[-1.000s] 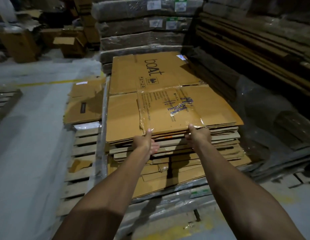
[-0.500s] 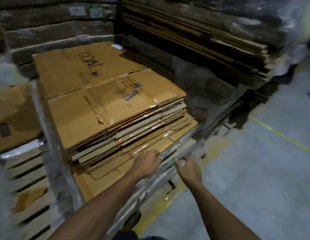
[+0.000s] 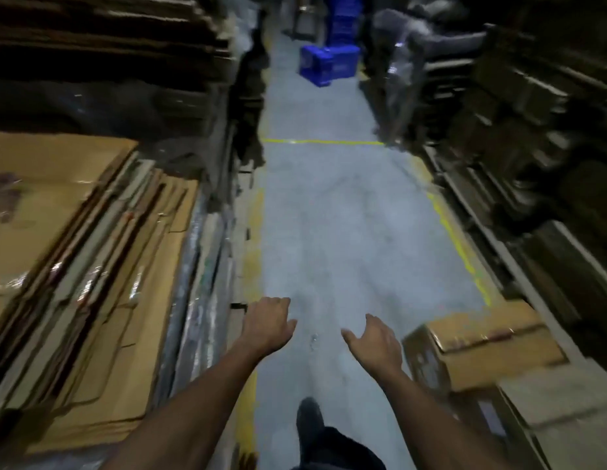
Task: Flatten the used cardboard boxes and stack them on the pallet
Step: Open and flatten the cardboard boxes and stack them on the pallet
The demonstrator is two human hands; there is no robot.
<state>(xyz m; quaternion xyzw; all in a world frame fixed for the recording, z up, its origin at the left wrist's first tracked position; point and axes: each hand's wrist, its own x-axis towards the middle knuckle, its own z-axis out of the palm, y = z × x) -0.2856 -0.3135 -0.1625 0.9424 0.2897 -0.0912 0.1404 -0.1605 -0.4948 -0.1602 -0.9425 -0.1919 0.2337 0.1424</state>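
Observation:
The stack of flattened cardboard boxes [image 3: 74,252] lies at the left, on a pallet whose plastic-wrapped edge [image 3: 207,300] runs along the aisle. My left hand [image 3: 268,323] hangs over the aisle floor just right of that edge, fingers loosely curled, holding nothing. My right hand [image 3: 373,340] is out in front over the floor, fingers relaxed and empty. An unflattened cardboard box [image 3: 481,347] stands at the lower right, just right of my right hand. The whole view is motion-blurred.
A grey aisle floor [image 3: 346,215] with yellow lines runs ahead between tall cardboard stacks left [image 3: 108,45] and right [image 3: 532,130]. Blue crates [image 3: 329,64] stand at the far end. More boxes [image 3: 559,422] sit at the bottom right. My foot [image 3: 310,418] is on the floor.
I have turned right, away from the stack, which has slid to the left of view. Both hands let go of the cardboard and now hang free over the aisle floor.

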